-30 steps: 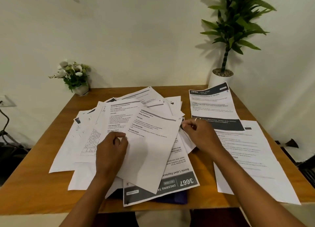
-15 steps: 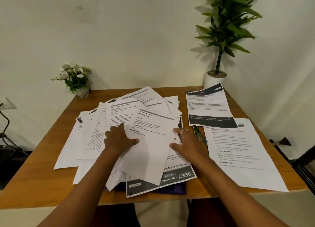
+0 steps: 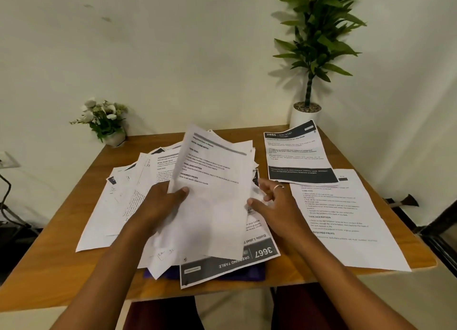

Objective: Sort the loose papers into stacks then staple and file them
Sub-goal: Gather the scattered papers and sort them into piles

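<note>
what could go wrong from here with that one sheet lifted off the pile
1. The left hand pinches the lifted sheet by one edge only, and the right hand is open beside it, so the sheet may bend or slip.
2. The 3667 sheet overhangs the near edge of the table. Disturbing the pile could push it off.

Home office corner: paper-strewn wooden desk (image 3: 61,275), potted plant (image 3: 319,45).
</note>
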Motion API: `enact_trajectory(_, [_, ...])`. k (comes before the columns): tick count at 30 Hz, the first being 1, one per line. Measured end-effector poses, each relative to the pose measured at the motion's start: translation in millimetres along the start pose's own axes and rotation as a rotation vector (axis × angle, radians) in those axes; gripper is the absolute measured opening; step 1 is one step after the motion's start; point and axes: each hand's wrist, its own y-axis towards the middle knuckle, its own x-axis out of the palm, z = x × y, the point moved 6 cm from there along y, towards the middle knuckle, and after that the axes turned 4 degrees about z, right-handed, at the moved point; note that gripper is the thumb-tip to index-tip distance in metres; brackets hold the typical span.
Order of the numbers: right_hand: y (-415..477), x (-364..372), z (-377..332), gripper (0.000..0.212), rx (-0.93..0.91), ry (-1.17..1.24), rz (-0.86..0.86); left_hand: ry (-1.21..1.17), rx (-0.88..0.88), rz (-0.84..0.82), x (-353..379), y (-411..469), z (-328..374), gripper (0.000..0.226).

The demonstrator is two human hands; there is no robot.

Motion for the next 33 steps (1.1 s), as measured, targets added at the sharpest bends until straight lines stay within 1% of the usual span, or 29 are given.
enact_trajectory(2, [-3.5,-9.4,-5.1,0.064,0.045,0.204,-0.004,-0.152,0.034,-0.023,3.3,-22.8,6.2,0.023])
enact_trajectory(3, [-4.9,-13.5,-8.4,0.060,0.056,0.283,-0.013,-0.206,0.053,-0.036,7.7,-32.3,8.4,0.025])
enact_trajectory(5, [-6.1,-18.4,-10.8,0.049,0.080,0.382,-0.032,-0.279,0.078,-0.072,21.6,-46.5,10.7,0.026])
enact_trajectory(7, [-5.8,-21.7,-8.1,0.035,0.098,0.412,-0.005,-0.288,0.089,-0.111,38.3,-54.9,12.5,0.026])
enact_trajectory(9, [-6.0,-23.6,-3.0,0.030,0.119,0.416,0.022,-0.273,0.086,-0.140,49.8,-58.2,11.8,0.027])
enact_trajectory(14, [-9.8,-41.9,22.8,0.030,0.179,0.334,0.069,-0.231,0.037,-0.219,72.7,-54.7,4.5,0.029])
enact_trajectory(16, [-11.7,-56.9,35.0,0.028,0.191,0.310,0.080,-0.227,0.023,-0.212,83.7,-52.1,6.2,0.025])
enact_trajectory(19, [-14.3,-83.4,48.5,0.030,0.213,0.269,0.112,-0.247,0.020,-0.139,95.8,-47.7,12.8,0.016])
enact_trajectory(21, [-16.5,-101.3,57.6,0.030,0.233,0.242,0.130,-0.237,0.044,-0.128,104.4,-47.2,18.7,0.012])
enact_trajectory(26, [-23.0,-140.2,79.1,0.021,0.288,0.162,0.211,-0.196,0.120,-0.295,136.6,-62.6,31.5,0.013])
enact_trajectory(28, [-23.9,-147.3,87.4,0.019,0.313,0.138,0.231,-0.165,0.143,-0.330,147.5,-68.2,33.5,0.013])
enact_trajectory(30, [-24.3,-147.1,93.4,0.022,0.349,0.161,0.234,-0.126,0.184,-0.308,152.7,-69.9,33.7,0.014])
enact_trajectory(33, [-23.9,-143.0,89.4,0.021,0.341,0.204,0.230,-0.099,0.220,-0.232,150.5,-67.3,31.9,0.017])
